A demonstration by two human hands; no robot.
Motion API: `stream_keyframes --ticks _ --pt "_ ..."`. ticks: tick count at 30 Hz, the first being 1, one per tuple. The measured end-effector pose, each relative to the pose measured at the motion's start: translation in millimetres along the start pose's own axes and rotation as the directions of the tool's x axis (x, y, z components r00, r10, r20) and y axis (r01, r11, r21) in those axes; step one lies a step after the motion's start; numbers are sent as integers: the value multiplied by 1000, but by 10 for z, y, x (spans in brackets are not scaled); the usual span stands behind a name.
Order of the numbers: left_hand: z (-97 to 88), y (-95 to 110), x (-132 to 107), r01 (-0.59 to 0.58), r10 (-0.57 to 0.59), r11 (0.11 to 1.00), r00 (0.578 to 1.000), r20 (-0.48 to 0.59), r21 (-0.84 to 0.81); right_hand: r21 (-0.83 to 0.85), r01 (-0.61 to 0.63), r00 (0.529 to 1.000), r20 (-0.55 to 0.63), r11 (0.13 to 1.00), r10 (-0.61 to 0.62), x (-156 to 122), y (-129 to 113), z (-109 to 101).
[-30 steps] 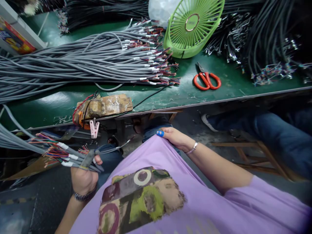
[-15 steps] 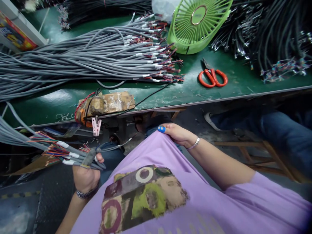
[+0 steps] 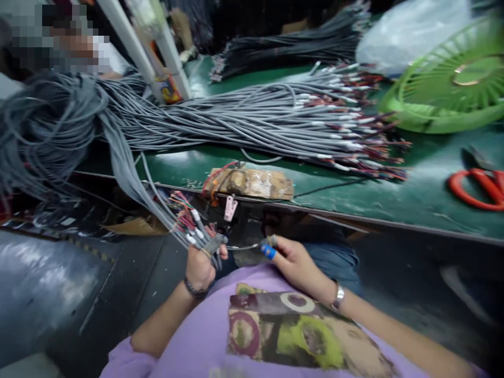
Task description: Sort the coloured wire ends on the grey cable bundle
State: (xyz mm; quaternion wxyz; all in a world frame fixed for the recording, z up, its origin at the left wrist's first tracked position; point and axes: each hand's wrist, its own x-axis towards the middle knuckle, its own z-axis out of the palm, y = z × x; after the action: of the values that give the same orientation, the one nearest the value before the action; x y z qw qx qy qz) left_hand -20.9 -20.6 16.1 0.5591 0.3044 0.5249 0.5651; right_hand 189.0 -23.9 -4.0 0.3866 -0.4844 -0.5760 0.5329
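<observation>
My left hand (image 3: 200, 268) is closed round a bundle of grey cables (image 3: 147, 202), just below the bench edge. Coloured wire ends and white tape bands stick out above the fist, and grey wrapping covers a finger. A thin grey wire (image 3: 241, 247) runs from this fist to my right hand (image 3: 297, 262). There the blue-covered thumb and a wrapped finger are pinched at the wire's far end. Behind the hands, a pink clip (image 3: 230, 208) hangs at the bench edge by a wooden block (image 3: 268, 184) with red and black leads.
Many grey cables with stripped ends (image 3: 236, 123) lie along the green bench (image 3: 429, 199). To the right are red-handled scissors (image 3: 478, 184) and a green fan (image 3: 441, 100). A plastic bag (image 3: 413, 37) and black cables (image 3: 291, 52) are behind. Another person is at the far left.
My right hand has let go of the purple shirt and now pinches the thin wire beside my left hand. The left hand still grips the cables. The view has turned left.
</observation>
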Motion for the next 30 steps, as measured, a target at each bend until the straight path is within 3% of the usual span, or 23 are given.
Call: stream_keyframes --ticks 2,4,8,10,12,14,16,18,21,23,24,26,28,30 --pt "21 17 2 22 -22 1000 1000 6 -17 -65 51 997 65 997 -47 77 109 100" --pt "36 43 3 48 -48 998 999 4 -28 -102 63 997 46 993 -59 194 206 105" --pt "64 98 17 67 -66 997 997 31 -41 24 -48 999 6 999 48 481 208 38" --pt "85 112 38 87 -85 995 995 56 -45 214 -186 979 119 959 163 626 124 65" --pt "108 108 62 107 -103 993 992 69 -48 407 -352 924 294 843 244 762 16 139" --pt "125 85 85 108 -104 993 992 74 -55 501 -461 866 435 732 248 875 -90 234" --pt "130 51 101 94 -89 993 993 80 -64 538 -473 848 494 698 193 951 -178 325" --pt "124 21 110 85 -78 994 993 92 -68 556 -380 889 440 739 126 985 -235 394" --pt "110 3 112 79 -71 994 991 113 -69 433 -103 989 139 895 47 984 -253 447" --pt "108 2 115 78 -69 995 990 120 -69 324 -15 1000 9 946 13 978 -230 464" --pt "110 1 118 78 -70 995 990 120 -69 331 -24 1000 10 943 21 980 -216 472" --pt "117 -4 128 81 -73 995 990 122 -66 467 -116 992 105 877 75 997 -192 492" --pt "125 -14 138 86 -78 994 989 122 -62 612 -236 969 211 755 131 1024 -185 519" --pt "132 -27 146 87 -79 994 990 118 -59 700 -295 955 237 650 179 1051 -192 549"
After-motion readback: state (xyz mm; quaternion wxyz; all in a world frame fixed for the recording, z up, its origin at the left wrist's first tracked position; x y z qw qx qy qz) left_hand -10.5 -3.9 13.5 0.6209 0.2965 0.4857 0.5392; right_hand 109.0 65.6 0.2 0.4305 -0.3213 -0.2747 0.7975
